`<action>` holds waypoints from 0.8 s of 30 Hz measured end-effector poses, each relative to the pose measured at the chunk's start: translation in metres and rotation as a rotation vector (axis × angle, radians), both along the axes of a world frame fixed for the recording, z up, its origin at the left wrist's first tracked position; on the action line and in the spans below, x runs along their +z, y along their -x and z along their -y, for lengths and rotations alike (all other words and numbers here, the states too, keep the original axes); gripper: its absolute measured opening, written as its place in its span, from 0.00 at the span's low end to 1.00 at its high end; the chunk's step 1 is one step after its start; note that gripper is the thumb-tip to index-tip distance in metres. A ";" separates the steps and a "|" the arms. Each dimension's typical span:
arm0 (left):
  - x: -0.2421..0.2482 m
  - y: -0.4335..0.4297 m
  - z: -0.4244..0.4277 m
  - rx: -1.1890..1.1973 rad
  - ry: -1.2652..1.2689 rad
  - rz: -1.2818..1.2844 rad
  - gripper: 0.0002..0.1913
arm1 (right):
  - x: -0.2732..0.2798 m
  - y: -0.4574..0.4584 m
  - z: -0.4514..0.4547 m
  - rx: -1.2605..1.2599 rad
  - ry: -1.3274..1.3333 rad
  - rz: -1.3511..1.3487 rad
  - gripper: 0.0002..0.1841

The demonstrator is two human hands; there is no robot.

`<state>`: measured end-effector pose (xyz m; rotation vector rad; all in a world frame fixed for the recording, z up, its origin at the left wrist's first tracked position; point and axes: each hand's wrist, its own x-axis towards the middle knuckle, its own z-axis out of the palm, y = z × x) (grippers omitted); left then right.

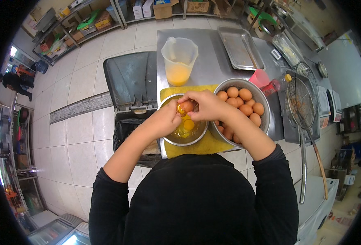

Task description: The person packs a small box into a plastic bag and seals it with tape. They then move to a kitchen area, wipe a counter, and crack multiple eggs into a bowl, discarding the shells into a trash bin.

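Note:
Over a steel bowl (205,134), my left hand (167,118) and my right hand (206,105) hold a cracked brown egg (186,106) between their fingers, with yolk showing at its left side. Egg yolk (188,124) and clear egg white lie in the bowl below. Close by on the right, partly under my right forearm, a deep metal pot (267,122) holds several whole brown eggs (245,109). Both vessels rest on a yellow cloth (199,150). Behind the bowl stands a translucent plastic measuring jug (180,58) with yellow liquid egg (178,75) in its lower part.
An open bin with a dark lid (131,79) and black bag stands left of the steel table (205,55). A metal tray (241,47), pink cup (259,78), yellow-capped bottle (275,84) and long-handled wire strainers (301,101) lie to the right. Far left, a person (16,83) is visible.

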<state>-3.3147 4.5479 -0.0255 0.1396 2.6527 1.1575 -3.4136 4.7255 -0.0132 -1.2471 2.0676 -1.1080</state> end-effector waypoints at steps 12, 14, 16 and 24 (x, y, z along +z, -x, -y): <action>0.040 -0.003 0.006 -0.035 0.177 -0.208 0.18 | 0.027 0.019 0.001 0.075 0.146 0.112 0.22; 0.046 -0.004 0.008 -0.053 0.253 -0.293 0.17 | 0.033 0.020 0.002 0.088 0.144 0.145 0.22; 0.049 -0.005 0.009 -0.078 0.333 -0.399 0.17 | 0.039 0.020 0.002 0.105 0.110 0.163 0.22; -0.004 0.002 0.003 -0.113 0.735 -0.415 0.15 | -0.004 0.013 0.011 0.023 -0.114 0.034 0.22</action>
